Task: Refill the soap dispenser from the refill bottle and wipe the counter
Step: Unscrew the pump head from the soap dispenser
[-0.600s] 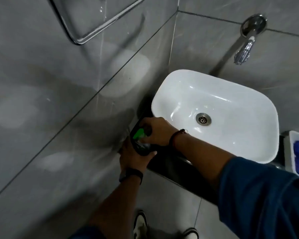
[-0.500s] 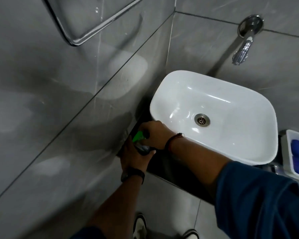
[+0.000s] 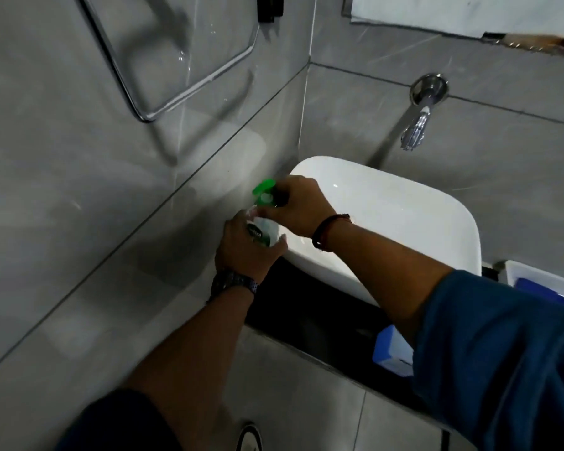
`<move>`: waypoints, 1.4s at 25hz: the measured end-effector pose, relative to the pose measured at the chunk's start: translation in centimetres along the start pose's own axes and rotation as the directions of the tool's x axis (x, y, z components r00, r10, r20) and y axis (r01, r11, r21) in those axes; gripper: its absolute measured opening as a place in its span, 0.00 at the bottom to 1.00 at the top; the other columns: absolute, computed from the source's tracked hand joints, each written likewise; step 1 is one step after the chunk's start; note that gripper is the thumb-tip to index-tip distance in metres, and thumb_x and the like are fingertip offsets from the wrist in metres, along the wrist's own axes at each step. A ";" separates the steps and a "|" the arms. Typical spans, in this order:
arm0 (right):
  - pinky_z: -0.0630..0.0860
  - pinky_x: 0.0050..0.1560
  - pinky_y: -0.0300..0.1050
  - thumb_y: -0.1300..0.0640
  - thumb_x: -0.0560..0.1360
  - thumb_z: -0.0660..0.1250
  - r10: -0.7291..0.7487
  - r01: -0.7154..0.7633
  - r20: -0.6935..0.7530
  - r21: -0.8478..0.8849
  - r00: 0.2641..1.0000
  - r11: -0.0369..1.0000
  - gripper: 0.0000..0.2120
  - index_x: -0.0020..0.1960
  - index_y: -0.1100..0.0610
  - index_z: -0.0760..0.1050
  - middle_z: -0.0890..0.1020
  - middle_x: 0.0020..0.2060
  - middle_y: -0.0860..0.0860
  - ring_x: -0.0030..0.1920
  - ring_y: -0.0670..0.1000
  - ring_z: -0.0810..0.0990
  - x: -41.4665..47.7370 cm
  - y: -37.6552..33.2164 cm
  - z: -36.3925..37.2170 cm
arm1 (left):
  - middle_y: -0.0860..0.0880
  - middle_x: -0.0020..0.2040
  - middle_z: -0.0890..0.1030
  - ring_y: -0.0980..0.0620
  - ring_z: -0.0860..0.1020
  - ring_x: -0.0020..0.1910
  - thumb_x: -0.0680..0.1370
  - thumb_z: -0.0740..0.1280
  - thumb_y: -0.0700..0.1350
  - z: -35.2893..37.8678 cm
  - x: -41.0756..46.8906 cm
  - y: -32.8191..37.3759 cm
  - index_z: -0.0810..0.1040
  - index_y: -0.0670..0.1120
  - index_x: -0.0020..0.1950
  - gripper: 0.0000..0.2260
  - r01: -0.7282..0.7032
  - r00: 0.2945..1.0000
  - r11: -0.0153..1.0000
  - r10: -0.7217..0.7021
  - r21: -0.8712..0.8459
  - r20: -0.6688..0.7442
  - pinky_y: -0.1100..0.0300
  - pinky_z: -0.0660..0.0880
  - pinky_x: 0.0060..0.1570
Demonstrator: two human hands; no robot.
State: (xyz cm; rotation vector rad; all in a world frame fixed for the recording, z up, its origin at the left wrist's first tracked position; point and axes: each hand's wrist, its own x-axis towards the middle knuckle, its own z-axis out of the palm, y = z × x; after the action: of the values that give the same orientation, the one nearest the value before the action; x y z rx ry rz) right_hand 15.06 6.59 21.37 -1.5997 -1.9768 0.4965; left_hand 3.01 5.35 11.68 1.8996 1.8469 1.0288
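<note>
A small clear soap dispenser [image 3: 265,234] with a dark green label is held up in the corner left of the sink. My left hand [image 3: 245,252] wraps around its body from below. My right hand [image 3: 298,206] grips its green pump top [image 3: 263,187] from the right. The two hands hide most of the bottle, and its fill level cannot be read. A blue and white pack [image 3: 392,351] lies on the dark counter [image 3: 306,323] near the front edge, partly behind my right sleeve.
A white basin [image 3: 404,216] sits on the counter, with a chrome wall tap [image 3: 415,128] above it. A white tray [image 3: 518,271] holding something blue stands at the right. A chrome-framed shelf [image 3: 163,60] juts from the tiled left wall. My shoes show on the floor below.
Both hands have lifted the dispenser off the counter corner and up beside the basin rim. The green pump top now shows above my right hand. The view has tilted upward.
</note>
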 end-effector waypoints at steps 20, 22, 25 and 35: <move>0.76 0.47 0.40 0.62 0.66 0.76 0.092 0.002 -0.207 0.413 0.974 0.911 0.16 0.50 0.52 0.76 0.78 0.39 0.47 0.41 0.45 0.76 -2.4 0.1 -10.8 | 0.48 0.48 0.78 0.42 0.79 0.43 0.57 0.74 0.60 -2.3 1.1 11.6 0.74 0.48 0.56 0.32 -0.128 0.986 0.990 0.122 -0.052 -0.111 0.53 0.74 0.39; 0.77 0.46 0.40 0.62 0.66 0.76 0.151 -0.025 -0.245 0.454 0.958 0.891 0.17 0.51 0.52 0.75 0.78 0.38 0.47 0.39 0.46 0.76 -2.4 -0.1 -10.8 | 0.47 0.48 0.77 0.41 0.79 0.44 0.57 0.75 0.59 -2.5 1.0 12.1 0.74 0.48 0.56 0.32 -0.120 0.986 0.991 0.112 -0.060 -0.120 0.51 0.75 0.40; 0.75 0.45 0.30 0.67 0.66 0.73 0.123 0.017 -0.258 0.481 0.958 0.876 0.23 0.57 0.52 0.72 0.77 0.44 0.42 0.43 0.40 0.77 -2.5 0.0 -11.1 | 0.48 0.50 0.77 0.43 0.78 0.46 0.58 0.75 0.60 -2.7 1.2 12.7 0.72 0.49 0.59 0.34 -0.116 0.989 0.992 0.112 -0.039 -0.094 0.51 0.77 0.43; 0.78 0.53 0.44 0.60 0.65 0.78 0.284 -0.056 -0.346 0.543 0.894 0.838 0.35 0.65 0.50 0.63 0.81 0.43 0.51 0.47 0.49 0.80 -2.5 0.3 -11.4 | 0.48 0.53 0.76 0.43 0.78 0.49 0.58 0.75 0.60 -2.0 1.9 13.7 0.71 0.49 0.62 0.35 -0.105 0.991 0.993 0.100 -0.056 -0.088 0.51 0.77 0.44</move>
State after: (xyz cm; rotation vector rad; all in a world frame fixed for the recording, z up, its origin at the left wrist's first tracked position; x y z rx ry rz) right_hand 22.69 3.58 29.71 -1.3896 -1.2420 0.6382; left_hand 11.73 4.87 22.61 1.9611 1.7577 1.2023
